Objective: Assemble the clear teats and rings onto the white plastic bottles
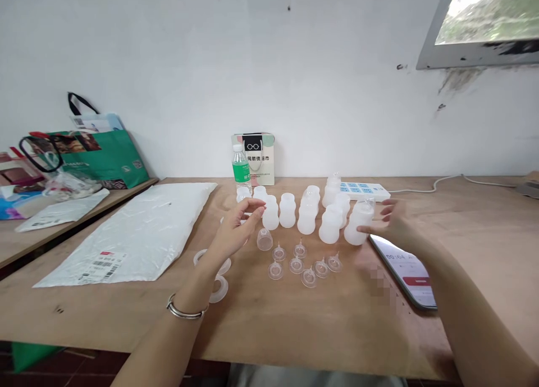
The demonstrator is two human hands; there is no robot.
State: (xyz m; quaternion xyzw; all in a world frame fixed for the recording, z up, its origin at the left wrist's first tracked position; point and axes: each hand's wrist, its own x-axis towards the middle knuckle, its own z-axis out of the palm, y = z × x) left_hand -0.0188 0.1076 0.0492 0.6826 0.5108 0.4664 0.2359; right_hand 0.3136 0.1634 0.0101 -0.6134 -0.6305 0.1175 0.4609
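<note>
My left hand (pixel 241 223) hovers over the left end of the bottle group, fingers loosely curved and nothing visible between them. On the right, my right hand (pixel 392 225) is open beside a white translucent baby bottle (pixel 356 224), its thumb against the bottle's side and its blurred fingers apart from it. More such bottles, one of them a waisted bottle (pixel 287 210), stand in a loose row. In front lie several clear bottle nipples (pixel 309 277) and a clear dome cap (pixel 265 240). White collar rings (pixel 219 289) lie by my left forearm, partly hidden.
A white plastic mailer (pixel 143 224) covers the table's left side. Behind the bottles stand a water bottle (pixel 241 171), a paper bag (pixel 265 162) and a power strip (pixel 366 192). A phone (pixel 404 272) lies under my right forearm. A green bag (pixel 118 156) sits far left.
</note>
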